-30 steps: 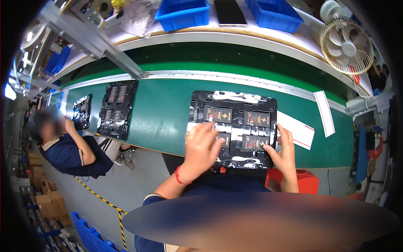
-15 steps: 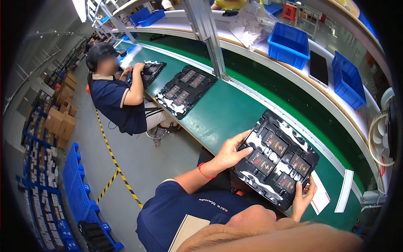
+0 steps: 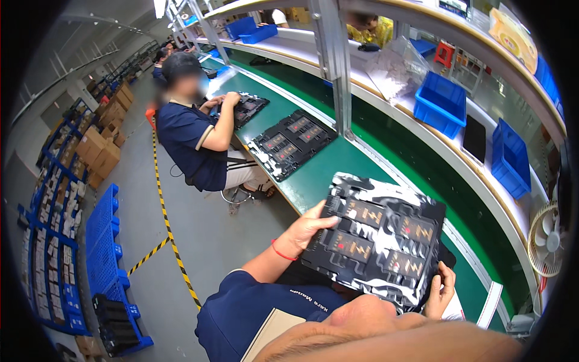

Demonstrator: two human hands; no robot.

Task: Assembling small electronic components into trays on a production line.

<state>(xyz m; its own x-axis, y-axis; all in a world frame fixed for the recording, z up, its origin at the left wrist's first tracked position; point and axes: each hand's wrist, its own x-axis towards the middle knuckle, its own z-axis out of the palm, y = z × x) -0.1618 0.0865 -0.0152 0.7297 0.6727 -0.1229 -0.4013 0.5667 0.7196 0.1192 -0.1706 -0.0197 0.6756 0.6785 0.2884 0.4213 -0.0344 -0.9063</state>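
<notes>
A glossy black moulded plastic tray point(image 3: 422, 202) is held up in front of me, tilted, over the near edge of the bench. Several dark rectangular pieces point(image 3: 404, 263) with small red marks and gold print sit in its recesses. My left hand point(image 3: 306, 231) grips the tray's left edge, thumb on top. At the lower right edge, my right hand point(image 3: 442, 294) holds the tray with curled fingers; part of that grip is hidden behind it. Light glares white across the plastic.
A similar filled tray point(image 3: 313, 137) lies on the green bench point(image 3: 307, 184). Beyond it, a seated co-worker point(image 3: 193, 133) handles another tray point(image 3: 248, 110). Blue bins point(image 3: 439, 105) stand on the raised shelf behind a metal post point(image 3: 333, 66). A fan point(image 3: 547, 238) is at right.
The tray has turned counterclockwise and tilted in my hands, shifting the glare over it. Both hands keep their hold. The whole view has swung, so the surroundings sit further right.
</notes>
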